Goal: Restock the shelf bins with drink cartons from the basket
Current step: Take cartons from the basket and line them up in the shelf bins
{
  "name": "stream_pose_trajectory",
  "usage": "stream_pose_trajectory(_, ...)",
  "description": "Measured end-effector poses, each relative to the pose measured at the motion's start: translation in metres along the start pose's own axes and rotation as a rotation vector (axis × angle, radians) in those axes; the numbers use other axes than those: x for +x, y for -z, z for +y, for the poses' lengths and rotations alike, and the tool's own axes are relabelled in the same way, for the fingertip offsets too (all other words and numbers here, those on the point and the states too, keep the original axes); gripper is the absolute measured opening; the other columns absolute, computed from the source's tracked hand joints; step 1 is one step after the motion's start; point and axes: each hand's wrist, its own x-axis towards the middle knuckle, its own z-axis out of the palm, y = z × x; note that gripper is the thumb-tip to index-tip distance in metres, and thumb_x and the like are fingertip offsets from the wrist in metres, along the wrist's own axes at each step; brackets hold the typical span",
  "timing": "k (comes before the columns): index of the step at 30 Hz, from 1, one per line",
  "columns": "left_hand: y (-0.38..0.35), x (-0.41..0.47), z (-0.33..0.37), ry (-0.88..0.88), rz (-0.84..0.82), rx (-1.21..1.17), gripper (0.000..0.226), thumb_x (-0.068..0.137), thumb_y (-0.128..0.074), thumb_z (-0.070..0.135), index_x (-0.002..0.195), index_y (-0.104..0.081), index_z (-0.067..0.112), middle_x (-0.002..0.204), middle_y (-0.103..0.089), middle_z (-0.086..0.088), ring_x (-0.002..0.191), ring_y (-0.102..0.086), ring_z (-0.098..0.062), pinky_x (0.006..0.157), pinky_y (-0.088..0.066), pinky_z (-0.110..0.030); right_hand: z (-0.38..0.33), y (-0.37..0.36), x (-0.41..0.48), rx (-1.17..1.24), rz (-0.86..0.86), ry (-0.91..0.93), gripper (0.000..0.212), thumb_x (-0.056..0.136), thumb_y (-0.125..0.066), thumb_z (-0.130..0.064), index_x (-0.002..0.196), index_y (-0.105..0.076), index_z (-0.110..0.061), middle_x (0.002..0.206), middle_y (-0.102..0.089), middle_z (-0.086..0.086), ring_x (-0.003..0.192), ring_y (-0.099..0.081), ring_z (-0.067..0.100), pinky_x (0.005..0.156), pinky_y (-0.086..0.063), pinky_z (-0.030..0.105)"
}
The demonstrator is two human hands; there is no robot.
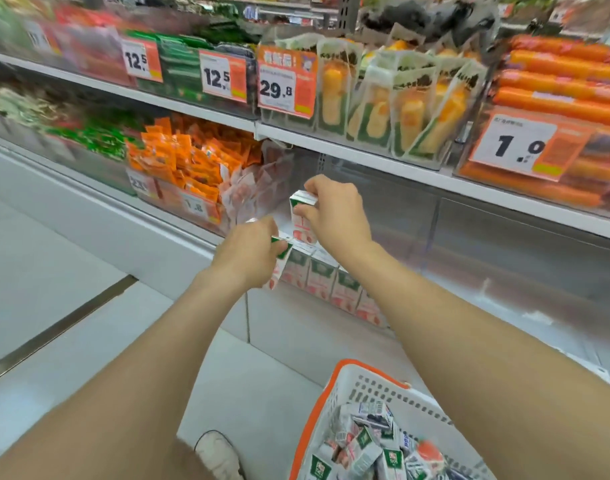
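Right grip [338,213] pinches carton [302,227] beside packets [192,157].

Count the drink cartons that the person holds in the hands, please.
2. The upright carton is in the right hand; the tilted carton is in the left hand, mostly covered. More may be hidden.

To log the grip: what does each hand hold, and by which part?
The right hand pinches an upright carton at its top; the left hand grips a tilted carton near its green top.
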Motion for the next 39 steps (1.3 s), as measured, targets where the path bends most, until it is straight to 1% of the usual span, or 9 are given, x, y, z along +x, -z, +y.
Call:
stream_pose_trajectory(6, 0.012, 0.012, -0.012, 0.047, -0.103, -0.203, 0.021, 0.103, -0.063, 0.036, 0.118, -0.065, 0.021, 0.08, -0.053, 0.005, 0.07, -0.053, -0.012, 0.056, -0.039, -0.032, -0.014, -0.052, 0.048, -0.004, -0.092, -0.099, 0.02, 0.091, -0.073, -0.019, 0.101, -0.066, -0.002, 0.098, -0.066, 0.013, 0.096, -0.058, 0.039, 0.074, -0.054, 0.045)
stream_pose_trajectory(10, 0.014, 0.014, -0.019, 0.074, -0.181, -0.295, 0.025, 0.102, -0.067, 0.034, 0.122, -0.064, 0.02, 0.08, -0.057, 0.0, 0.069, -0.058, -0.02, 0.055, -0.04, -0.03, -0.012, -0.068, 0.064, 0.008, -0.125, -0.103, 0.049, 0.087, -0.07, -0.012, 0.062, -0.028, -0.017, 0.067, -0.026, 0.001, 0.068, -0.033, 0.028, 0.049, -0.018, 0.034)
stream_pose_trajectory(13, 0.015, 0.013, -0.018, 0.092, -0.198, -0.328, 0.023, 0.101, -0.068, 0.034, 0.121, -0.063, 0.021, 0.082, -0.062, -0.003, 0.068, -0.059, -0.02, 0.052, -0.039, -0.028, -0.011, -0.078, 0.059, 0.138, -0.267, -0.138, 0.04, 0.081, -0.068, -0.011, 0.057, -0.036, -0.013, 0.058, -0.032, 0.004, 0.06, -0.029, 0.027, 0.054, -0.027, 0.036)
stream_pose_trajectory(16, 0.016, 0.011, -0.017, 0.112, -0.206, -0.354, 0.018, 0.102, -0.067, 0.031, 0.116, -0.064, 0.02, 0.091, -0.068, -0.007, 0.073, -0.065, -0.02, 0.052, -0.04, -0.027, -0.006, -0.082, 0.049, 0.172, -0.413, -0.17, 0.021, 0.087, -0.062, -0.015, 0.081, -0.07, 0.004, 0.08, -0.071, 0.022, 0.066, -0.056, 0.034, 0.07, -0.055, 0.052)
stream_pose_trajectory(22, 0.02, 0.008, -0.008, 0.198, -0.138, -0.513, 0.013, 0.103, -0.066, 0.028, 0.105, -0.062, 0.015, 0.096, -0.074, -0.01, 0.085, -0.072, -0.026, 0.071, -0.057, -0.039, 0.008, -0.037, 0.041, 0.471, -0.42, -0.167, 0.024, 0.097, -0.061, -0.024, 0.107, -0.08, -0.013, 0.1, -0.079, -0.002, 0.097, -0.072, 0.016, 0.091, -0.057, 0.036)
stream_pose_trajectory(27, 0.024, 0.011, -0.003, 0.208, -0.04, -0.678, 0.009, 0.104, -0.064, 0.023, 0.103, -0.069, 0.015, 0.097, -0.077, -0.011, 0.089, -0.074, -0.028, 0.089, -0.061, -0.053, 0.011, 0.003, 0.013, 0.683, -0.66, -0.091, 0.029, 0.093, -0.078, -0.019, 0.121, -0.074, -0.011, 0.102, -0.079, 0.012, 0.1, -0.076, 0.03, 0.09, -0.063, 0.042)
stream_pose_trajectory(30, 0.027, 0.012, 0.0, 0.206, 0.031, -0.74, 0.014, 0.108, -0.054, 0.02, 0.105, -0.065, 0.011, 0.104, -0.074, -0.007, 0.098, -0.074, -0.027, 0.092, -0.061, -0.055, 0.013, 0.008, 0.01, 0.684, -0.514, -0.077, 0.032, 0.089, -0.083, -0.014, 0.119, -0.074, -0.01, 0.104, -0.078, 0.011, 0.098, -0.077, 0.025, 0.085, -0.064, 0.039)
stream_pose_trajectory(35, 0.017, 0.007, -0.007, 0.083, 0.007, -0.103, 0.031, 0.106, -0.053, 0.017, 0.135, -0.057, 0.008, 0.138, -0.055, -0.015, 0.126, -0.056, -0.037, 0.105, -0.049, -0.05, 0.03, 0.0, 0.016, 0.615, -0.001, -0.325, 0.027, 0.08, -0.086, -0.02, 0.102, -0.071, -0.022, 0.095, -0.076, -0.004, 0.088, -0.073, 0.013, 0.08, -0.062, 0.037)
stream_pose_trajectory(39, -0.001, -0.005, -0.004, 0.06, -0.235, 0.195, 0.046, 0.1, -0.059, 0.023, 0.141, -0.041, 0.013, 0.143, -0.036, -0.015, 0.135, -0.041, -0.041, 0.108, -0.039, -0.057, 0.031, -0.019, 0.011, 0.286, -0.111, -0.304, 0.022, 0.078, -0.087, -0.023, 0.085, -0.066, -0.023, 0.084, -0.072, -0.005, 0.084, -0.069, 0.013, 0.079, -0.059, 0.037)
